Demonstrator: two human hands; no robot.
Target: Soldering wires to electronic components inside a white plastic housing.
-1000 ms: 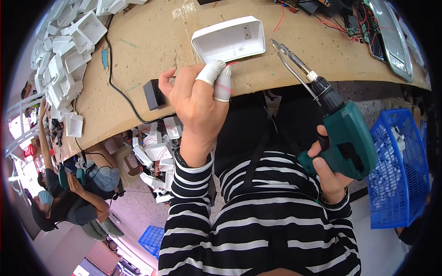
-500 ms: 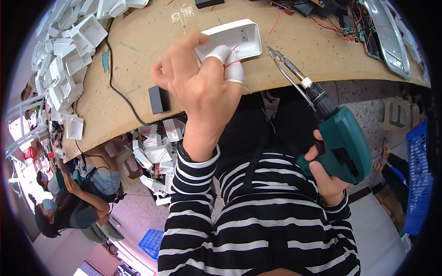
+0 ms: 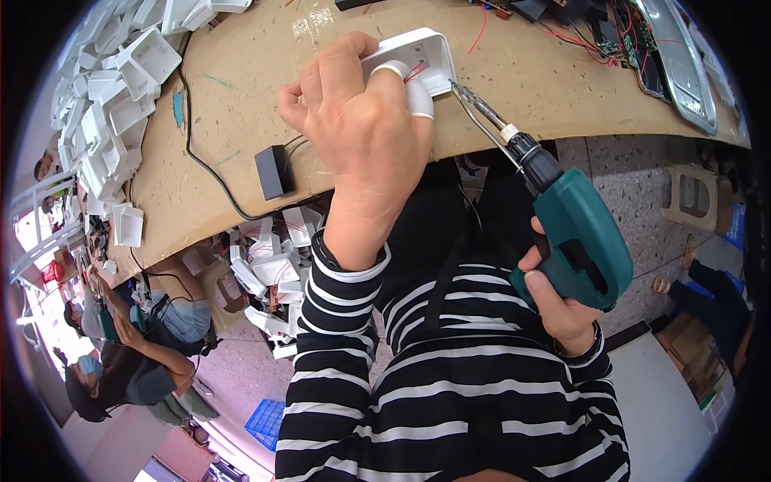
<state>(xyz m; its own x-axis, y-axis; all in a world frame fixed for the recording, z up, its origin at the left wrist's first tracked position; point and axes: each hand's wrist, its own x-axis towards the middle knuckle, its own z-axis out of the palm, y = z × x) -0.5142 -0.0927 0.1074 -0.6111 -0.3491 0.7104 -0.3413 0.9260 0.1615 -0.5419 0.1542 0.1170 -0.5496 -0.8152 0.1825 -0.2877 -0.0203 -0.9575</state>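
Observation:
My left hand (image 3: 361, 132) reaches over an open white plastic housing (image 3: 438, 55) near the table's front edge. White finger cots cover its thumb and index finger, which are pinched on thin red wires (image 3: 416, 72) inside the housing. The other fingers curl above the housing's left end. My right hand (image 3: 558, 301) grips a green pistol-shaped soldering gun (image 3: 585, 233), a finger at its trigger. The gun's metal tip and thin feed tube (image 3: 484, 112) point up and left, with the tip at the housing's right wall; I cannot tell whether it touches.
White housings are heaped at the far left (image 3: 120, 88), with more (image 3: 273, 265) below the table edge. A black box (image 3: 275, 172) and a black cable (image 3: 193, 149) lie left of my hand. Circuit boards and red wires (image 3: 606, 52) lie far right. Co-workers (image 3: 144, 361) sit at left.
The soldering gun has moved left, bringing its tip to the housing's right wall. My left hand has shifted slightly up and right, deeper over the housing. At right, a blue crate has left view.

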